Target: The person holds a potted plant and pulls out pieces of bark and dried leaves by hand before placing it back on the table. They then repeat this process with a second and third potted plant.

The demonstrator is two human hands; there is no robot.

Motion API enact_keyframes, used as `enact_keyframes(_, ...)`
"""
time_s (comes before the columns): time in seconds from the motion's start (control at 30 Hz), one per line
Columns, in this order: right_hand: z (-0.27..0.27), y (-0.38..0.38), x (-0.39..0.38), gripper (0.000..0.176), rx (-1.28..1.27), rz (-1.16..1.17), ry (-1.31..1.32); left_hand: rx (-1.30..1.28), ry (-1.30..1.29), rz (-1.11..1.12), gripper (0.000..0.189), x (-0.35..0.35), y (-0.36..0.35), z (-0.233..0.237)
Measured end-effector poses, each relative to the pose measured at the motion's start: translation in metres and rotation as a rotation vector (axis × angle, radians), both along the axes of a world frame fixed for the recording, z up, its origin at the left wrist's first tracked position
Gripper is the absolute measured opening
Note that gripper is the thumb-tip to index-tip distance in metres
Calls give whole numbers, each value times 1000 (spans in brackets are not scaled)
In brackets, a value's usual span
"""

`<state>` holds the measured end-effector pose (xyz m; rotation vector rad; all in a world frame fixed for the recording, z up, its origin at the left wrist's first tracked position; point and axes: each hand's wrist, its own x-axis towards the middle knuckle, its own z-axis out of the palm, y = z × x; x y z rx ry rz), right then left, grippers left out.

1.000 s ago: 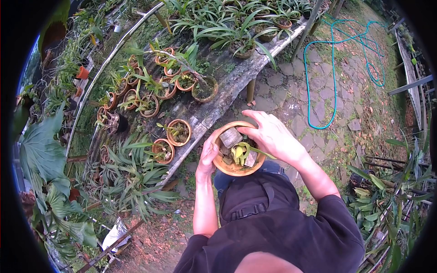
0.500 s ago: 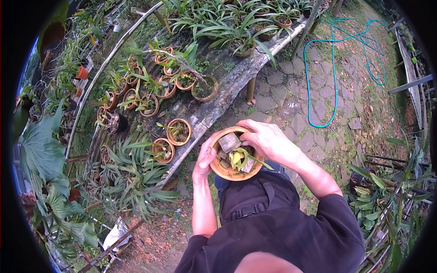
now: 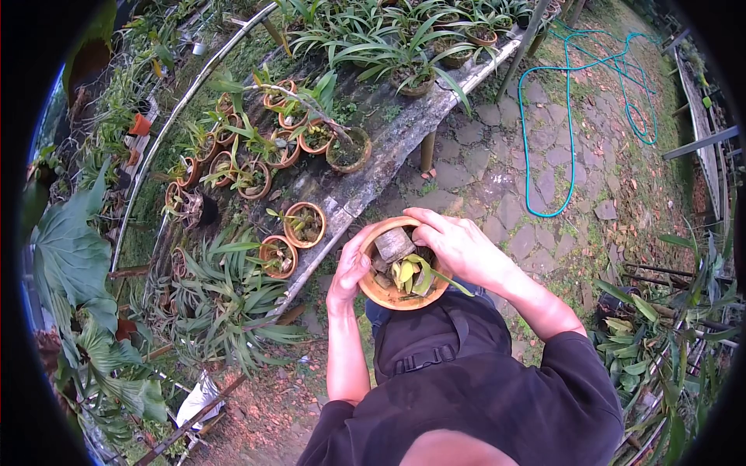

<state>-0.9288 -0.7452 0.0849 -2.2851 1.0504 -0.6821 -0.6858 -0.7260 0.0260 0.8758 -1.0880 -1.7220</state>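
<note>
A round clay pot (image 3: 373, 293) is held in front of my waist. Inside it are a grey block (image 3: 395, 245) and a small plant with yellow-green leaves (image 3: 406, 272); one long leaf hangs over the rim on the right. My left hand (image 3: 352, 268) is closed around the pot's left side, thumb near the rim. At the upper right, my right hand (image 3: 460, 245) is closed over the rim, with some fingers dipped inside near the block and the plant. Those fingertips are partly hidden.
Left of me, a weathered bench (image 3: 365, 190) carries several potted plants, including two small pots (image 3: 305, 225) near its edge. A teal hose (image 3: 573, 155) lies on the stone paving (image 3: 497, 163). Leafy plants (image 3: 633, 342) crowd the right side.
My right hand has shifted slightly at the rim. The leaf in the pot's lower right has moved a little, covering more of the pale piece beneath it. The left hand keeps its hold.
</note>
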Motion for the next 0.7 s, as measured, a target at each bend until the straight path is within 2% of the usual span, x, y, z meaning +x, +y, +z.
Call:
enact_keyframes(0.1, 1, 1, -1, 18, -4, 1, -53, -14, 6, -12, 87, -1, -1, 3)
enact_keyframes(0.2, 4, 5, -5, 17, 104, 2, -113, -36, -42, -3, 87, -6, 0, 16)
enact_keyframes(0.4, -10, 15, -6, 21, 14, -79, -219, -52, -30, -25, 88, -4, 0, 3)
enact_keyframes(0.5, -10, 15, -6, 20, -55, -177, -430, 56, 40, 25, 91, -5, 5, 0)
enact_keyframes(0.63, 1, 14, -17, 14, -125, -187, -365, 106, 64, 51, 95, -7, 7, 4)
enact_keyframes(0.7, 3, 19, -32, 14, -62, -218, -322, 99, 90, 26, 93, -2, 4, -5)
